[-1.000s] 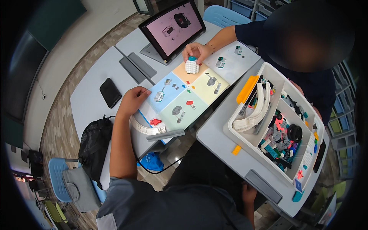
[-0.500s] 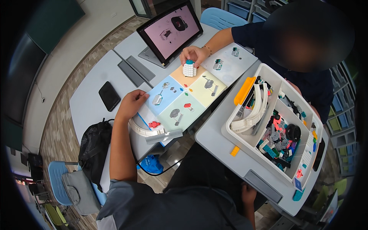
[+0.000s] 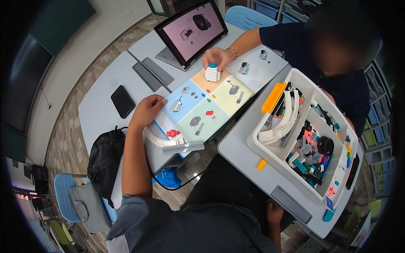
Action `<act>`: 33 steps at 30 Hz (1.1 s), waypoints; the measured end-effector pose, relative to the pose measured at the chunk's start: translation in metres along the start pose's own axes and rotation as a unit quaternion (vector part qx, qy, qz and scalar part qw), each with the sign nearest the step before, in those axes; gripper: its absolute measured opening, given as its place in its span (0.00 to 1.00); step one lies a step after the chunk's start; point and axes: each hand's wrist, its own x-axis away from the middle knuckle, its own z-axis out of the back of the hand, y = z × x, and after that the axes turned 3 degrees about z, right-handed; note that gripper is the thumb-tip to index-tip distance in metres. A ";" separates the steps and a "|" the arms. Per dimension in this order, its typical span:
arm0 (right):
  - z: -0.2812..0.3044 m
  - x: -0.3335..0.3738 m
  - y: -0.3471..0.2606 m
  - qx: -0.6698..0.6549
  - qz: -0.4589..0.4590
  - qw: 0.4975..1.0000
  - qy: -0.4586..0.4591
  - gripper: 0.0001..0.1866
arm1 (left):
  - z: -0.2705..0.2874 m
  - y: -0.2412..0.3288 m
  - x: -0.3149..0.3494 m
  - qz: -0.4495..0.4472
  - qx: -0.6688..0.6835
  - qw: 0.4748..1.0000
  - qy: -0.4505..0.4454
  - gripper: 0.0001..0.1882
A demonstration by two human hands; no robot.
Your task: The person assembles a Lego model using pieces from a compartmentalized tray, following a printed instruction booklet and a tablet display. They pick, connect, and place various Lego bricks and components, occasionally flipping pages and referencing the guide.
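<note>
My left hand point(image 3: 147, 110) is at the left corner of a coloured printed sheet point(image 3: 205, 116), its fingers closed at the paper's edge. Beside that forearm lie a white curved track piece point(image 3: 157, 138), a small red toy figure point(image 3: 172, 133) and a grey toothed strip point(image 3: 184, 147). Low beside my lap, at the right table's edge, hangs my right hand point(image 3: 275, 213); its fingers are too dark to read. Across the sheet, another person's hand point(image 3: 219, 58) holds a white studded brick block point(image 3: 212, 74) with a teal top over the orange panel.
A white divided bin point(image 3: 258, 147) full of building bricks stands on the right table. A yellow brick point(image 3: 261, 164) lies before it. Behind the sheet stands a laptop point(image 3: 192, 33); a black phone point(image 3: 122, 101) and black mesh bag point(image 3: 105, 158) are at left.
The whole view has shifted slightly to the right. My left hand stays at the sheet's corner, and the other person still holds the white block over the orange panel.
</note>
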 end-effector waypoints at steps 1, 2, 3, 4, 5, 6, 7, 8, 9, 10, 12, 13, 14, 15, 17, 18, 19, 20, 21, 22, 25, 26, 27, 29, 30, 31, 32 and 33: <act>0.001 0.000 0.001 -0.009 -0.012 1.000 -0.019 0.09 | 0.000 -0.001 0.000 0.000 0.001 1.000 0.000 0.13; 0.002 0.001 0.004 -0.017 -0.025 0.999 -0.037 0.10 | 0.000 -0.002 -0.001 -0.001 0.003 1.000 -0.001 0.13; 0.004 0.003 0.007 -0.039 -0.053 0.996 -0.067 0.15 | 0.000 -0.002 -0.001 -0.002 0.004 1.000 -0.002 0.13; 0.004 0.004 0.009 -0.053 -0.069 0.993 -0.084 0.18 | 0.000 -0.002 -0.001 -0.003 -0.002 1.000 0.000 0.13; 0.005 0.004 0.008 -0.066 -0.084 0.989 -0.099 0.22 | 0.000 0.000 -0.001 -0.003 -0.009 1.000 0.002 0.14; 0.006 0.003 0.008 -0.072 -0.087 0.989 -0.101 0.22 | 0.000 0.001 -0.001 -0.004 -0.015 1.000 0.004 0.14; 0.006 0.002 0.006 -0.078 -0.089 0.988 -0.102 0.22 | 0.000 0.000 -0.001 0.000 -0.010 1.000 0.003 0.13; 0.003 0.002 0.006 -0.061 -0.062 0.994 -0.065 0.15 | -0.001 0.000 -0.001 0.003 -0.004 1.000 0.002 0.13; 0.000 0.002 0.005 -0.044 -0.035 0.998 -0.027 0.10 | -0.001 0.000 -0.001 0.006 0.003 1.000 0.001 0.13; -0.002 0.002 0.005 -0.035 -0.028 0.999 -0.013 0.09 | -0.001 0.000 -0.001 0.008 0.003 1.000 0.000 0.13; -0.005 0.004 0.009 -0.027 -0.037 0.999 -0.007 0.10 | -0.001 0.003 0.000 0.012 0.002 1.000 -0.002 0.13; -0.005 0.005 0.011 -0.021 -0.033 0.999 -0.005 0.10 | -0.001 0.003 -0.001 0.011 0.002 1.000 -0.003 0.13; -0.004 0.003 0.007 -0.015 -0.028 0.999 -0.004 0.10 | -0.001 0.002 -0.001 0.010 0.002 1.000 -0.002 0.13; -0.003 0.001 0.003 -0.002 -0.005 1.000 0.006 0.10 | -0.001 0.001 -0.001 0.010 0.002 1.000 -0.002 0.13; 0.001 -0.002 -0.003 0.017 0.018 1.000 0.014 0.10 | -0.001 0.001 -0.001 0.009 0.002 1.000 0.000 0.13; 0.003 -0.003 -0.006 0.023 0.019 1.000 0.012 0.10 | -0.001 0.001 0.000 0.009 0.002 1.000 0.000 0.13; 0.005 -0.004 -0.009 0.029 0.019 0.999 0.009 0.10 | -0.001 0.001 0.000 0.012 0.003 1.000 0.001 0.13; 0.004 -0.002 -0.006 0.014 -0.005 1.000 -0.002 0.10 | -0.002 0.003 0.000 0.013 0.004 1.000 0.001 0.13; 0.003 -0.001 -0.004 0.000 -0.028 1.000 -0.013 0.10 | -0.002 0.004 0.000 0.015 0.005 1.000 0.001 0.13; 0.002 0.001 -0.002 -0.003 -0.031 0.999 -0.012 0.11 | -0.002 0.004 0.000 0.014 0.003 1.000 0.001 0.13; 0.007 -0.006 -0.016 0.010 0.003 1.000 0.010 0.10 | -0.002 0.003 0.000 0.012 -0.003 1.000 0.004 0.13; 0.008 -0.006 -0.017 0.011 0.008 1.000 0.010 0.10 | -0.002 0.003 0.000 0.012 -0.003 1.000 0.005 0.13; 0.008 -0.007 -0.017 0.012 0.013 1.000 0.011 0.10 | -0.002 0.003 -0.001 0.012 -0.004 1.000 0.006 0.13; 0.007 -0.006 -0.014 0.005 0.011 1.000 0.010 0.10 | -0.002 0.004 -0.001 0.013 -0.005 1.000 0.006 0.13; 0.005 -0.004 -0.010 -0.002 0.006 1.000 0.008 0.09 | -0.003 0.004 -0.001 0.014 -0.005 1.000 0.006 0.13; 0.004 -0.003 -0.007 -0.009 0.000 1.000 0.006 0.09 | -0.003 0.005 -0.001 0.014 -0.002 1.000 0.005 0.13; 0.003 -0.002 -0.005 -0.010 -0.008 1.000 0.000 0.09 | -0.003 0.006 -0.001 0.015 0.001 1.000 0.005 0.13; 0.002 -0.001 -0.003 -0.011 -0.015 1.000 -0.007 0.09 | -0.003 0.006 -0.001 0.015 0.003 1.000 0.004 0.13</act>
